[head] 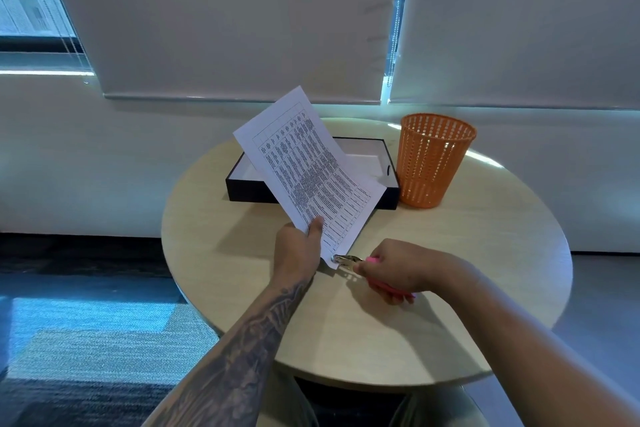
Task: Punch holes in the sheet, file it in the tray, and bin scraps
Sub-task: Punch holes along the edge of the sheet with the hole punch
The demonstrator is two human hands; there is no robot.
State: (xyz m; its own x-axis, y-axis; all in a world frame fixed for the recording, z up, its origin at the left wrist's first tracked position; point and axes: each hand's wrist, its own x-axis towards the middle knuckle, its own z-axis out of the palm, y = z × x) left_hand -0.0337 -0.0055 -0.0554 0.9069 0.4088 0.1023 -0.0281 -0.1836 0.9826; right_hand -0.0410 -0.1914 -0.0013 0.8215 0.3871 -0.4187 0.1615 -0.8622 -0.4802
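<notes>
A white sheet (pixel 304 166) printed with a dense table is held up at a slant above the round table. My left hand (pixel 299 248) grips its lower left edge, thumb on the printed side. My right hand (pixel 398 270) squeezes a pink-handled hole punch (pixel 348 262). The punch's metal jaws are closed over the sheet's bottom corner. Behind the sheet lies a black tray (pixel 389 180) with a white inside, partly hidden by the paper. An orange mesh bin (pixel 433 163) stands upright right of the tray.
The round light-wood table (pixel 450 253) carries everything, and its near edge sits just above my lap. Grey roller blinds (pixel 225 17) cover the windows behind. Blue patterned carpet (pixel 86 340) lies on the floor to the left.
</notes>
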